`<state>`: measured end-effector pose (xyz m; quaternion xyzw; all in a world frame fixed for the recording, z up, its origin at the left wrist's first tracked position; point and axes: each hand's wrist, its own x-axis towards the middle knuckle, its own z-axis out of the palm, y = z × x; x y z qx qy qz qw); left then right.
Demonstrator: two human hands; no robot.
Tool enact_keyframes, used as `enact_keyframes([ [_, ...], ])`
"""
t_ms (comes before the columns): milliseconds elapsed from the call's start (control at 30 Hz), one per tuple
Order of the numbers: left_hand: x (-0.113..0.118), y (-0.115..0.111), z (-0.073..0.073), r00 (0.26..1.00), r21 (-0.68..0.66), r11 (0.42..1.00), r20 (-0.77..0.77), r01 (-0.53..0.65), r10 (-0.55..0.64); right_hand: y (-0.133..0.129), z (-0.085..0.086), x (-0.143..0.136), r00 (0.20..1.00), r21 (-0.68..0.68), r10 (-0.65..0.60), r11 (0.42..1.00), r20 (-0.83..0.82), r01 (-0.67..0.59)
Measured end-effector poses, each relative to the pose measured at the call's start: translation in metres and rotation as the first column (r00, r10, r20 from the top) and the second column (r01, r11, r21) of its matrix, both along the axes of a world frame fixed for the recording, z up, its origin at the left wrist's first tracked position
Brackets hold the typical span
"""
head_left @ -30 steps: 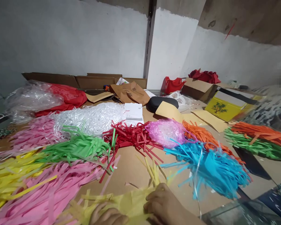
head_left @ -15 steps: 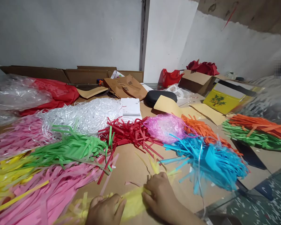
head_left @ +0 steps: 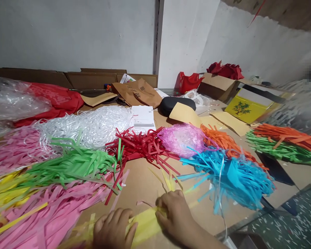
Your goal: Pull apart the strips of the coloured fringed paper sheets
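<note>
A sheer yellow strip bundle (head_left: 145,224) lies across the brown cardboard at the bottom centre, stretched between both hands. My left hand (head_left: 114,228) rests on its left part with the fingers curled round it. My right hand (head_left: 173,216) is closed on the right part, and loose yellow strip ends (head_left: 169,180) stick out beyond its knuckles. Pink strips (head_left: 59,211) and green strips (head_left: 72,164) are piled left of my left hand. Blue strips (head_left: 238,180) lie to the right of my right hand.
Red strips (head_left: 142,145), a pink plastic bundle (head_left: 182,140), white strands (head_left: 90,129) and orange strips (head_left: 223,140) form a row behind the hands. Farther back are a black case (head_left: 177,104), a brown paper bag (head_left: 138,93) and a yellow box (head_left: 245,105).
The fingers of my left hand have shifted slightly up on the yellow strips. My right hand has hardly moved. The whole view has shifted slightly.
</note>
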<state>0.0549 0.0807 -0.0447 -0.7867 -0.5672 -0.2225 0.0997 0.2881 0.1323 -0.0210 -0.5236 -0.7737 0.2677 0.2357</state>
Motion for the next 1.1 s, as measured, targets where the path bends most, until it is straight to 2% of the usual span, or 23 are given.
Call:
enact_keyframes([
  [67, 0.006, 0.001, 0.008, 0.998, 0.041, 0.998, 0.034, 0.043, -0.045, -0.001, 0.008, 0.006, 1.0, 0.073, -0.026, 0.997, -0.004, 0.026],
  [100, 0.009, 0.001, 0.01, 0.995, 0.042, 0.996, 0.053, 0.079, -0.081, -0.002, 0.012, 0.01, 1.0, 0.124, 0.007, 0.992, 0.017, -0.009],
  [167, 0.013, -0.001, 0.012, 0.985, 0.03, 0.99, 0.098, 0.14, -0.142, -0.004, 0.02, 0.019, 0.979, 0.225, 0.171, 0.955, 0.107, -0.192],
  [233, 0.015, -0.004, 0.01, 0.979, 0.026, 0.984, 0.098, 0.176, -0.177, -0.006, 0.024, 0.027, 0.911, 0.288, 0.341, 0.871, 0.232, -0.399],
  [300, 0.016, -0.008, 0.008, 0.982, 0.008, 0.984, 0.065, 0.177, -0.177, -0.004, 0.026, 0.031, 0.861, 0.306, 0.403, 0.815, 0.311, -0.493],
  [400, 0.018, -0.011, 0.007, 0.991, -0.028, 0.991, 0.02, 0.133, -0.133, 0.0, 0.031, 0.031, 0.873, 0.286, 0.401, 0.833, 0.278, -0.474],
  [500, 0.022, -0.011, 0.009, 0.997, -0.06, 0.995, 0.026, 0.079, -0.078, -0.003, 0.037, 0.024, 0.916, 0.288, 0.345, 0.873, 0.203, -0.393],
  [567, 0.023, -0.011, 0.011, 0.997, -0.061, 0.997, 0.063, 0.055, -0.052, -0.008, 0.033, 0.015, 0.914, 0.335, 0.351, 0.852, 0.206, -0.403],
  [633, 0.019, -0.012, 0.012, 0.993, -0.054, 0.997, 0.105, 0.053, -0.047, -0.012, 0.021, 0.007, 0.881, 0.352, 0.397, 0.811, 0.258, -0.468],
  [667, 0.016, -0.013, 0.012, 0.99, -0.048, 0.997, 0.128, 0.06, -0.053, -0.012, 0.015, 0.004, 0.87, 0.331, 0.409, 0.809, 0.276, -0.485],
  [733, 0.007, -0.015, 0.01, 0.985, -0.032, 0.997, 0.16, 0.073, -0.067, -0.008, 0.007, 0.002, 0.889, 0.243, 0.369, 0.867, 0.272, -0.434],
  [833, -0.005, -0.015, 0.006, 0.987, -0.027, 0.999, 0.161, 0.029, -0.024, 0.003, 0.009, 0.004, 0.927, 0.094, 0.295, 0.942, 0.23, -0.323],
  [967, -0.01, -0.009, 0.003, 0.997, -0.034, 0.999, 0.069, -0.025, 0.027, 0.013, 0.02, 0.002, 0.92, 0.01, 0.264, 0.96, 0.291, -0.279],
  [1100, -0.011, -0.002, 0.001, 0.998, -0.025, 0.999, 0.045, -0.037, 0.038, 0.016, 0.015, -0.004, 0.93, -0.004, 0.255, 0.965, 0.265, -0.264],
])
